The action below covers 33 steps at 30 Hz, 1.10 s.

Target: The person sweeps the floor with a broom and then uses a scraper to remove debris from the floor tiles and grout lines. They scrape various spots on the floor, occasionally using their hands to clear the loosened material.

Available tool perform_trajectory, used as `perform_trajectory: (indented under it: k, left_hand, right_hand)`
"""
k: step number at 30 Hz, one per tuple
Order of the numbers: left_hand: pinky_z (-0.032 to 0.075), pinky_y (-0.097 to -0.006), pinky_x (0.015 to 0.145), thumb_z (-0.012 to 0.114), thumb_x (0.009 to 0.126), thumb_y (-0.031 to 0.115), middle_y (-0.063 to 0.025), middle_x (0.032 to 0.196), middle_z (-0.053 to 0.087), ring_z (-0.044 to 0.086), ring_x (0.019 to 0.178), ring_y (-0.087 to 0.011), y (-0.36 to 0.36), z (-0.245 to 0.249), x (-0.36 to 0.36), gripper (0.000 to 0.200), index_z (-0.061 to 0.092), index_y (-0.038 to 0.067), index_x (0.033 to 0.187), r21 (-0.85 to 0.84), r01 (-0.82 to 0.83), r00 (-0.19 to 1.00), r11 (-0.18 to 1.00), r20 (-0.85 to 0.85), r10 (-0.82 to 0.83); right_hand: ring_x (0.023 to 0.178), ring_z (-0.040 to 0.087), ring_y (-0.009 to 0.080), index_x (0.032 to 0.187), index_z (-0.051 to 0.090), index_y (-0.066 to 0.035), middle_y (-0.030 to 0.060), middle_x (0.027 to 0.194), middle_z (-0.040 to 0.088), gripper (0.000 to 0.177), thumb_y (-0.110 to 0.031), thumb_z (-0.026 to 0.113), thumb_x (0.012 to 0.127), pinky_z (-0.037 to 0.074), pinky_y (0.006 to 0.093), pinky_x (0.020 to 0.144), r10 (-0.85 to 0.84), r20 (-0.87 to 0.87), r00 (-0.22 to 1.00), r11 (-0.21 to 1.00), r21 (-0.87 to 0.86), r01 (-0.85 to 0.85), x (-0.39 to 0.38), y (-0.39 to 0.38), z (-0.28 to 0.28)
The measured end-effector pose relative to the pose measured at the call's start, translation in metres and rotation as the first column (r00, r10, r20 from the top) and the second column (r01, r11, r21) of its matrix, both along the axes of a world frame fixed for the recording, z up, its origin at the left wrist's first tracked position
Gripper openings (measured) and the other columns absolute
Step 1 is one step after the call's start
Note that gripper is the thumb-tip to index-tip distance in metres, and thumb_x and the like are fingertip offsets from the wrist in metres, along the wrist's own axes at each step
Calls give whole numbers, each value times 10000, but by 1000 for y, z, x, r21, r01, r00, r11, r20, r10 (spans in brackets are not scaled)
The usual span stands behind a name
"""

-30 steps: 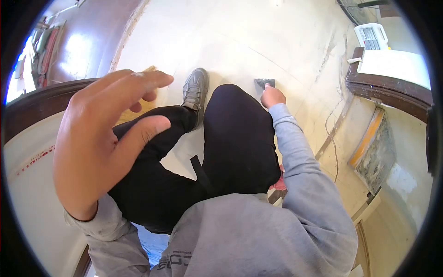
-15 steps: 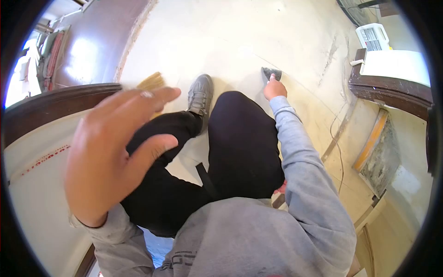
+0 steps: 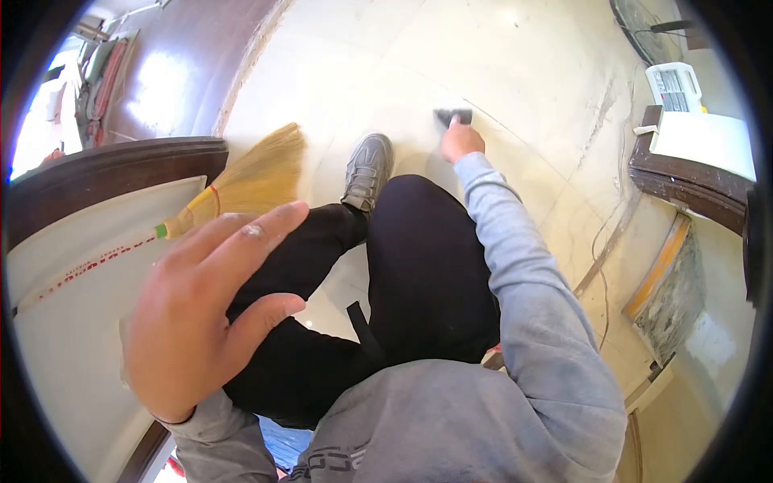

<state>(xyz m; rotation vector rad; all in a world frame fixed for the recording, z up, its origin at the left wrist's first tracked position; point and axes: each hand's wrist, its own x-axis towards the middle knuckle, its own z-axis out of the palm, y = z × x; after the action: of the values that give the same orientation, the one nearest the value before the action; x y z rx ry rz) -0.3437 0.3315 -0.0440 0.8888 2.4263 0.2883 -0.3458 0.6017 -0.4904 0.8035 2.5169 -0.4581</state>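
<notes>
In the head view, my right hand (image 3: 462,143) is wrapped round a dark, wide-bladed putty knife (image 3: 453,117). Its blade is close to the pale tiled floor (image 3: 531,88), beyond my knee. Raised in front of the camera at left, my left hand (image 3: 213,310) holds nothing; thumb and fingers are apart, with a white smear on one finger. Behind that hand a straw broom (image 3: 262,173) leans along the door panel, its bristles toward the floor. My fingers cover part of the broom.
Dark wooden door frames stand at left (image 3: 121,165) and right (image 3: 684,177). A white jug (image 3: 675,87) sits at upper right. A thin cable (image 3: 600,258) runs along the right side, near a grey-smeared board (image 3: 668,290). My grey shoe (image 3: 368,173) is planted on the floor.
My right hand has moved left with the putty knife, and its blade has turned. My left hand has dropped a little, uncovering more of the broom. The view has shifted slightly.
</notes>
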Motion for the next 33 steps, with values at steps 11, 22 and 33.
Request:
perform_trajectory:
  k: [11,22,33]
  left_hand:
    - [510,-368,827,794,748,317,-158,1088,667,644,908,-298,1,2,-8,672,578,60,1330,82,-26,999,996,27,24]
    - [503,-364,833,794,750,275,-163,1083,669,638,914,-303,-8,0,-3,681,561,49,1349,10,-52,998,999,29,52]
    - [491,-358,852,795,747,316,-145,1036,667,605,876,-260,-26,-10,-2,716,556,38,1362,23,-183,981,983,76,180]
  right_hand:
    - [1070,664,339,1452,342,35,236,1189,653,556,-165,435,942,531,443,913,-212,-53,976,977,-48,209,-35,3,-10]
    - [1181,604,345,1435,341,76,252,1272,606,591,-191,468,924,493,414,984,-241,-27,970,968,-73,238,-35,14,-7]
    - [689,645,414,1443,458,-222,225,770,664,494,-335,501,964,492,532,640,21,-151,988,984,-172,-48,203,-1,53]
